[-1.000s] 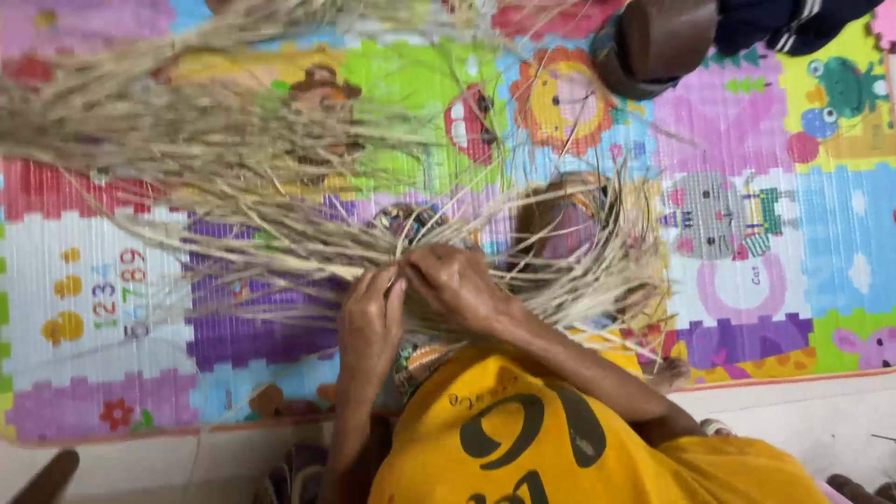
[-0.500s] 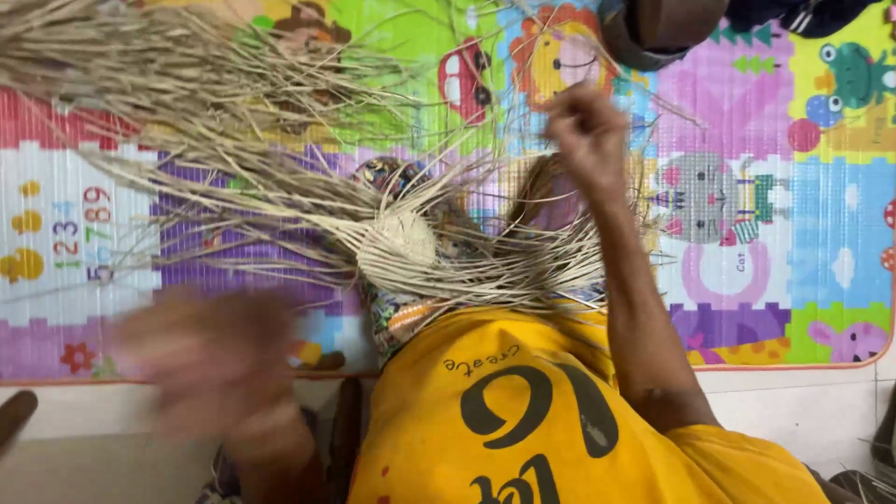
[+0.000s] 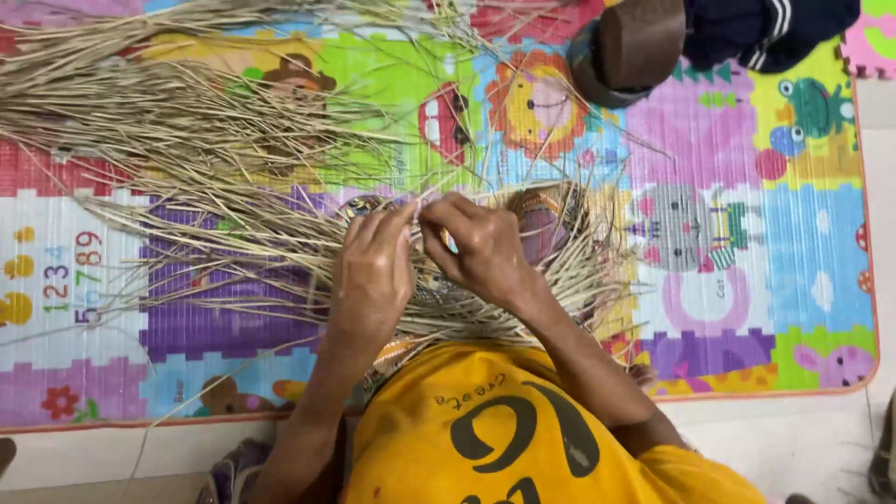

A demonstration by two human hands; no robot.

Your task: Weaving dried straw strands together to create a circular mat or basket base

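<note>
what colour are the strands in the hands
Pale straw-beige, dry-looking strands, best seen in the head view.

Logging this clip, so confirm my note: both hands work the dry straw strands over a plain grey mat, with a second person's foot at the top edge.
One detail is wrong: the head view shows a colourful cartoon play mat, not plain grey. The rest holds: left hand and right hand work the dry straw strands, and another person's foot sits at the top edge.

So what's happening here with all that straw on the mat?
A person in a yellow shirt sits over a colourful play mat. The left hand and right hand meet over a bundle of dry straw strands, fingers pinching strands where they fan out. More loose straw lies beyond.
</note>
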